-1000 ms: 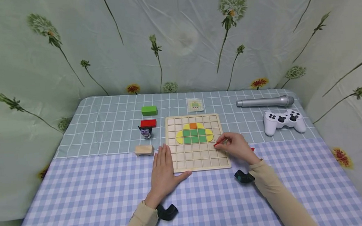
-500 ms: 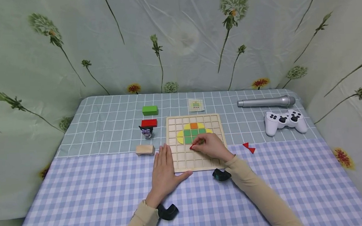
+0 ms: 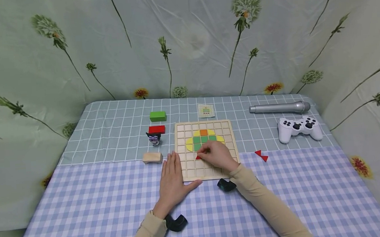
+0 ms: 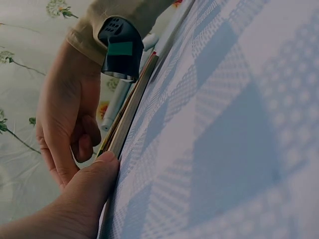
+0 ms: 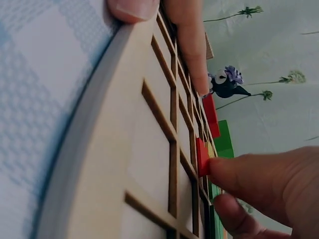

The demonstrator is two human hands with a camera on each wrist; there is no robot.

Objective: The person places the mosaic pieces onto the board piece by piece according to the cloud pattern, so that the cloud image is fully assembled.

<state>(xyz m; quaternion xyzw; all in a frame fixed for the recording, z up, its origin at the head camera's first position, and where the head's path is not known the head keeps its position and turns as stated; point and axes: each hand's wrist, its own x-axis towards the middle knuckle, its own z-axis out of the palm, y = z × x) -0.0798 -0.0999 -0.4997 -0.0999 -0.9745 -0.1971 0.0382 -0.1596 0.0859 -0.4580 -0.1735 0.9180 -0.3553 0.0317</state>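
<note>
A wooden grid board (image 3: 189, 172) lies on the table with green squares (image 3: 197, 143), yellow rounded pieces (image 3: 189, 144) and an orange square (image 3: 203, 132) set in it. My right hand (image 3: 217, 155) pinches a small red triangle (image 3: 198, 157) by its edge, just below the green squares. In the right wrist view the red triangle (image 5: 202, 157) touches the grid, with the thumb against it; the other fingertips are partly hidden. My left hand (image 3: 171, 179) rests with straight fingers along the board's left edge, its thumb at the front edge.
Two red triangles (image 3: 261, 155) lie right of the board. To its left are a wooden arch block (image 3: 152, 157), a small figurine (image 3: 154, 139), a red block (image 3: 157, 129) and a green block (image 3: 158, 116). A pattern card (image 3: 206, 110), microphone (image 3: 279, 107) and game controller (image 3: 299, 129) lie farther back.
My right hand has moved left across the board with the red triangle, from its right side to below the green squares, and come down onto the grid. The left hand has stayed put.
</note>
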